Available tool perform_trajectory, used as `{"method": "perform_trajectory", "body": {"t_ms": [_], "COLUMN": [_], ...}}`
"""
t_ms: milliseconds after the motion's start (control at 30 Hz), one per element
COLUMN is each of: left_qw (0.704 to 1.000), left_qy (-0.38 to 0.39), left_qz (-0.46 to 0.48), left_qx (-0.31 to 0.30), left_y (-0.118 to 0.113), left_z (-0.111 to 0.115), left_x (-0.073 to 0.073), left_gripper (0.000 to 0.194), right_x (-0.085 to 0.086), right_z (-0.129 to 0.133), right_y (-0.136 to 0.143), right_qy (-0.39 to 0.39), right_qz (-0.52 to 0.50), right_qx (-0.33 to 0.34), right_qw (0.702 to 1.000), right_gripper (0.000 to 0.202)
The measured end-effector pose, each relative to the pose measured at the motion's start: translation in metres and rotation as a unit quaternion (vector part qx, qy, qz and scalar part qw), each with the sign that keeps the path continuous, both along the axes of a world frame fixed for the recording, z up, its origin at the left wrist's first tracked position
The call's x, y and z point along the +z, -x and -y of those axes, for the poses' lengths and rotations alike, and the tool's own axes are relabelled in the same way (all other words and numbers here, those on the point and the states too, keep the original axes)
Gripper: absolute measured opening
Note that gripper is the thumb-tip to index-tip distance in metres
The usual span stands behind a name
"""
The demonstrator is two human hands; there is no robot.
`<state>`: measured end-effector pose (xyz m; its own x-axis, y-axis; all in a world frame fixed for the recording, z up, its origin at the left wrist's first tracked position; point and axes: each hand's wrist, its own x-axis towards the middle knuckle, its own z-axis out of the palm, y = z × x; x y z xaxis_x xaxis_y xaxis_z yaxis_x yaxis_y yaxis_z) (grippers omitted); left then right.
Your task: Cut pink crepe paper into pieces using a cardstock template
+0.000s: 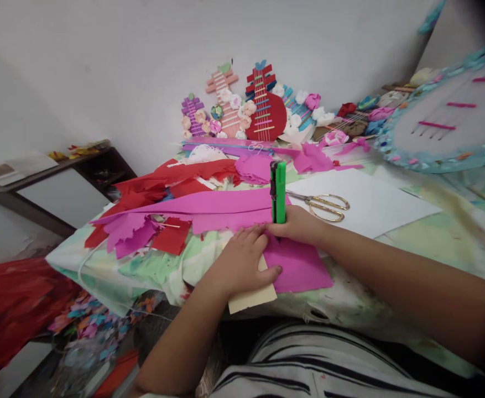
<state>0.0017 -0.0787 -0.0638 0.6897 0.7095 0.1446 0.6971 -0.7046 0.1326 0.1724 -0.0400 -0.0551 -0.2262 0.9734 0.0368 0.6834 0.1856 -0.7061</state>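
Note:
My right hand (298,225) is closed around a green utility knife (281,190) with a black part along one side, held upright over bright pink paper (296,265). The knife's lower tip is mostly hidden by the hand. My left hand (246,260) lies flat, thumb spread, on a cream piece of card (253,298) on top of the pink paper. The fingertips of my left hand are close to the right hand. Just beyond my right hand, gold-handled scissors (327,207) rest on a white sheet (375,202).
Red paper (171,237) and pink scraps lie to the left. Colourful instrument-shaped crafts (262,113) with paper flowers lean against the wall. A large blue-edged craft (441,121) stands at right. A patterned cloth (142,287) covers the table; a dark cabinet (63,188) stands behind left.

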Motion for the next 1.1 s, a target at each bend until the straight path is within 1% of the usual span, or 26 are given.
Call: {"method": "perform_trajectory", "body": {"t_ms": [167,400,567,633,733,800,967,1100], "left_qw": [1.000,1.000,1.000,1.000,1.000,1.000,1.000,1.000], "left_qy": [0.009,0.011,0.003,0.002,0.002,0.001,0.002,-0.002], "left_qz": [-0.006,0.000,0.000,0.003,0.013,0.017,0.018,0.015], "left_qx": [0.000,0.001,0.004,0.003,0.004,0.003,0.004,0.005], "left_y": [-0.0008,-0.0011,-0.0007,-0.0004,-0.0002,-0.0001,0.0000,-0.0005], "left_z": [-0.0004,-0.0006,0.0008,0.0010,0.0010,0.0010,0.0017,0.0021], "left_x": [0.0012,0.0000,-0.0001,0.0002,0.0006,0.0006,0.0005,0.0015], "left_gripper": [0.056,0.056,0.056,0.056,0.056,0.056,0.059,0.058], "right_x": [0.0006,-0.0018,-0.0006,0.0008,0.0019,0.0010,-0.0026,-0.0014], "right_z": [0.0010,0.0013,0.0046,0.0062,0.0077,0.0078,0.0074,0.0082], "right_y": [0.0002,-0.0008,-0.0032,-0.0034,-0.0025,-0.0016,0.0003,0.0010], "right_qy": [0.012,-0.006,-0.005,0.006,0.006,0.000,-0.020,-0.031], "right_qz": [-0.008,-0.008,-0.037,-0.039,-0.030,-0.021,0.007,0.012], "right_qx": [-0.002,-0.007,-0.026,-0.013,0.020,0.028,0.019,0.007], "right_qw": [1.000,1.000,0.999,0.999,0.999,0.999,1.000,0.999], "right_gripper": [0.028,0.026,0.026,0.028,0.035,0.038,0.037,0.036]}}
